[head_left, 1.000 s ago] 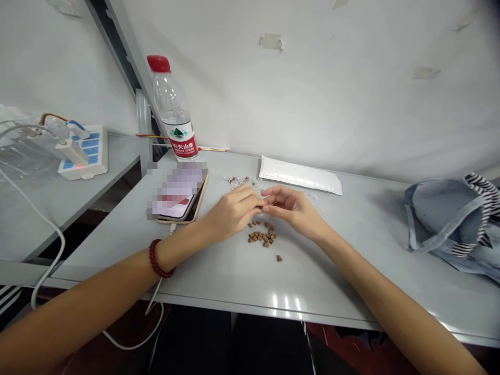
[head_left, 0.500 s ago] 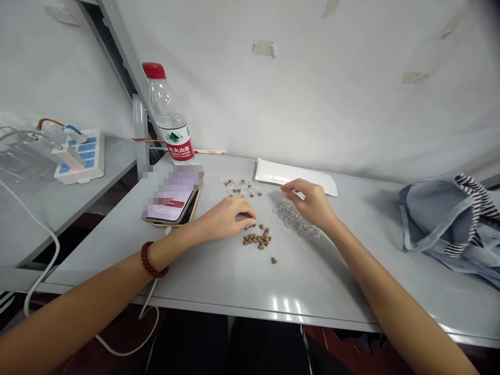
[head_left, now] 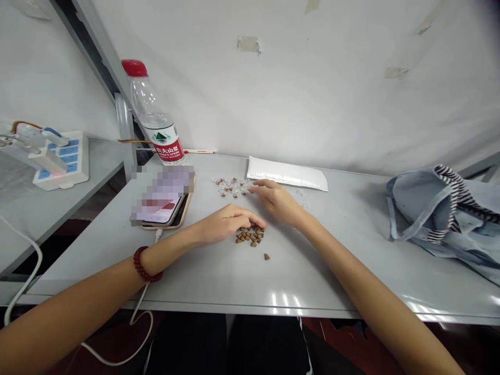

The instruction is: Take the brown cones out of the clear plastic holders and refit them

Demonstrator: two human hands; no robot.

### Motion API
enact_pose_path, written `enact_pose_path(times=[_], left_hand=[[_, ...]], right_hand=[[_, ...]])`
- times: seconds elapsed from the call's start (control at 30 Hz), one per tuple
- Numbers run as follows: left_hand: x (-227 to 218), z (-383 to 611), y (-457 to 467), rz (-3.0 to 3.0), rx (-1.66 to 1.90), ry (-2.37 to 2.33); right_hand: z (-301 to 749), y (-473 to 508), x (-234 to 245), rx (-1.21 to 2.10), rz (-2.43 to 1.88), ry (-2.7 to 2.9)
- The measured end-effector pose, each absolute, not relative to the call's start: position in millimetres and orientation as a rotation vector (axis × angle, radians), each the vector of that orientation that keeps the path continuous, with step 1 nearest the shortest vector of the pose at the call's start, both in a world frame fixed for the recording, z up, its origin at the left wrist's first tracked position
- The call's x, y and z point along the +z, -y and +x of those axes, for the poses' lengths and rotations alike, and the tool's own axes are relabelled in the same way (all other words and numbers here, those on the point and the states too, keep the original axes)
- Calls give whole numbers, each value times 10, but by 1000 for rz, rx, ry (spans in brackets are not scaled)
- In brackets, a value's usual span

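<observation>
My left hand [head_left: 228, 224] reaches over a group of small brown pieces [head_left: 245, 237], its index finger stretched across them and touching or nearly touching those at the back. One brown piece [head_left: 266, 256] lies apart, closer to the table's front edge. My right hand [head_left: 275, 202] is palm down with fingers apart, its tips at the right side of a cluster of small clear plastic pieces with brown bits [head_left: 235, 187]. Beneath and behind this hand, loose clear plastic pieces [head_left: 300, 198] are mostly hidden.
A phone [head_left: 162, 205] with a white cable [head_left: 142, 299] lies at left, before a red-capped water bottle [head_left: 167, 140]. A white packet [head_left: 287, 173] rests by the wall. A blue cloth bag [head_left: 422, 208] sits at right. A power strip [head_left: 68, 161] stands on the adjoining left surface.
My right hand has moved left from the loose clear pieces to the cluster. My left hand's index finger has stretched out over the brown pieces. The view has shifted slightly right.
</observation>
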State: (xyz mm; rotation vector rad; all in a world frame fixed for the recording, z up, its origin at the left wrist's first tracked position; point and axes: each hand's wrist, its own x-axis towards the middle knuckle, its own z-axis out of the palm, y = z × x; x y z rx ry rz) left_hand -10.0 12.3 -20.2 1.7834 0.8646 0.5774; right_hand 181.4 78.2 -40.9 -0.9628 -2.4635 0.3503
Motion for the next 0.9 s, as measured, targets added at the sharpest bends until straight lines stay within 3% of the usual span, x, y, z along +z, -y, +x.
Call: enact_pose_path(times=[0.27, 0.5, 0.9], left_hand=[[-244, -185, -254, 1519, 969, -1131], [-353, -165, -249, 1798, 869, -1328], [-316, -157, -201, 1861, 844, -1347]], right_hand=[[1769, -832, -450, 287, -937, 2548], [1747, -771, -402, 118, -937, 2648], [1698, -405, -259, 519, -835, 2379]])
